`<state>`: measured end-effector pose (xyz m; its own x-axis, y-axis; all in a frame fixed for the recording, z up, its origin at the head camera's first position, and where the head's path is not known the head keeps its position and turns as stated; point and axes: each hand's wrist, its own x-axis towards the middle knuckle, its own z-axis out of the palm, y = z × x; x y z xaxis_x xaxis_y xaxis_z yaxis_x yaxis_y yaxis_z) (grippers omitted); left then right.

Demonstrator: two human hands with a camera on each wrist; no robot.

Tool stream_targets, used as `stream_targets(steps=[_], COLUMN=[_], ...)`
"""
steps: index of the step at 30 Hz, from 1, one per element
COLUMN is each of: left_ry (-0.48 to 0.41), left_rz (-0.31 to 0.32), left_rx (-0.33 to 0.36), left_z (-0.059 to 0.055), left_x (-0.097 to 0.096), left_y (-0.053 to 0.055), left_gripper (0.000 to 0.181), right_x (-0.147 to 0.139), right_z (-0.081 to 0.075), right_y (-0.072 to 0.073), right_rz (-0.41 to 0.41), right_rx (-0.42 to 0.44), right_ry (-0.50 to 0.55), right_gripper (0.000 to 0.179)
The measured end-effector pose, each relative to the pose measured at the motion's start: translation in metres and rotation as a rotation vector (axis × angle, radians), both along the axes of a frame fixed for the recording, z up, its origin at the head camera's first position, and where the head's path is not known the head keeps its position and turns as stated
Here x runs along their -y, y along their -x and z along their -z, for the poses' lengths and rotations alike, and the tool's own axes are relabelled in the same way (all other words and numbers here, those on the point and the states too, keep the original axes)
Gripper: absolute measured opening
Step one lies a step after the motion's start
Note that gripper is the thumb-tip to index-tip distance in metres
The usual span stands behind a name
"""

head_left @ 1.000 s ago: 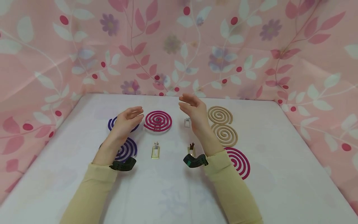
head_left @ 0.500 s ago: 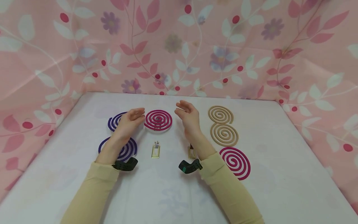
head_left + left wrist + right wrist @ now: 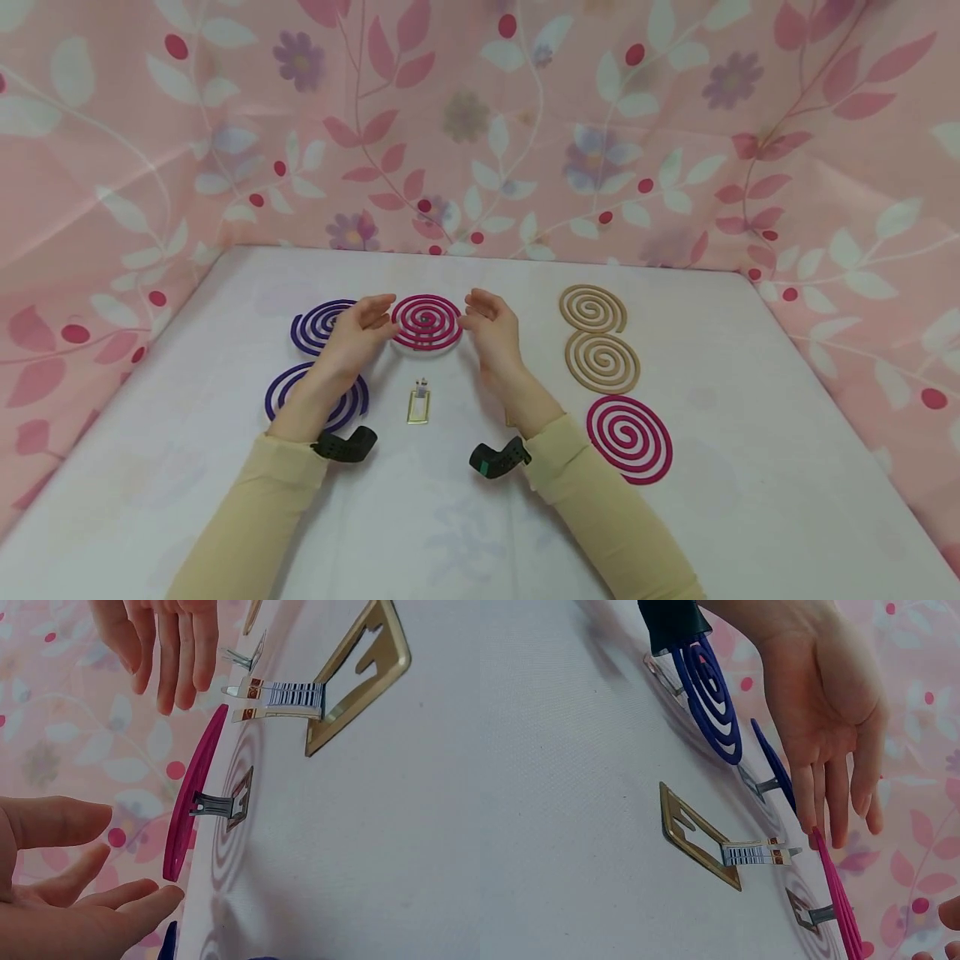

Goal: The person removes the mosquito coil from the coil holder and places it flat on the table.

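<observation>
A magenta mosquito coil (image 3: 426, 321) sits raised on a small metal stand (image 3: 217, 806). My left hand (image 3: 352, 342) is beside its left edge with fingers loosely extended; its fingertips are at the rim, and contact cannot be told. To the coil's right, my right hand (image 3: 495, 337) faces it with relaxed fingers, apart from the rim in the wrist views. Neither hand grips anything. A far purple coil (image 3: 306, 327) and a near purple coil (image 3: 712, 697) are on stands at the left, partly covered by my left hand and wrist.
A gold metal stand (image 3: 418, 406) bears no coil. My right wrist mostly hides another gold stand (image 3: 510, 418). At the right, two tan coils (image 3: 591, 308) and a magenta coil (image 3: 628, 437) lie on the white cloth (image 3: 750, 417). Floral fabric (image 3: 465, 117) rises behind.
My right hand has come left and nearer to me, toward the magenta coil. My left hand has shifted slightly right, to the coil's left edge. The coils have stayed in place.
</observation>
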<state>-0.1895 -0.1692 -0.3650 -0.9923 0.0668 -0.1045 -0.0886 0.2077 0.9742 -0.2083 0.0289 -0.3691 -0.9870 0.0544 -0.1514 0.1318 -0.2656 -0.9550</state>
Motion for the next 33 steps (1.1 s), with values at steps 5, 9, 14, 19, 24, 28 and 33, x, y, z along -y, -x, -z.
stream_targets(steps=[5,9,14,19,24,28,33], left_ry=[-0.006,-0.027,-0.046,-0.048,-0.039,-0.042,-0.037], left_rz=[-0.013,-0.012,-0.018,-0.03,-0.031,-0.04,-0.058], left_rx=[0.024,0.038,0.043,0.057,0.074,0.088,0.105], left_z=[0.003,0.006,0.007,0.009,0.011,0.013,0.014], left_x=[-0.001,-0.004,-0.007,-0.01,-0.011,-0.013,-0.015], left_y=[0.0,0.001,0.002,0.002,0.003,0.003,0.002], left_gripper=[0.059,0.061,0.063,0.064,0.065,0.065,0.063], right_x=[0.003,0.004,0.008,0.01,0.01,0.01,0.011], right_z=[0.004,0.01,0.018,0.02,0.02,0.02,0.024], right_y=[-0.004,-0.005,-0.003,-0.002,-0.004,-0.004,-0.004], right_rz=[-0.013,-0.021,-0.042,-0.061,-0.068,-0.069,-0.067], right_rx=[0.04,0.079,0.101,0.114,0.132,0.127,0.14], right_ry=[-0.036,-0.095,-0.108,-0.087,-0.072,-0.068,-0.053], right_gripper=[0.049,0.051,0.053,0.049,0.045,0.045,0.048])
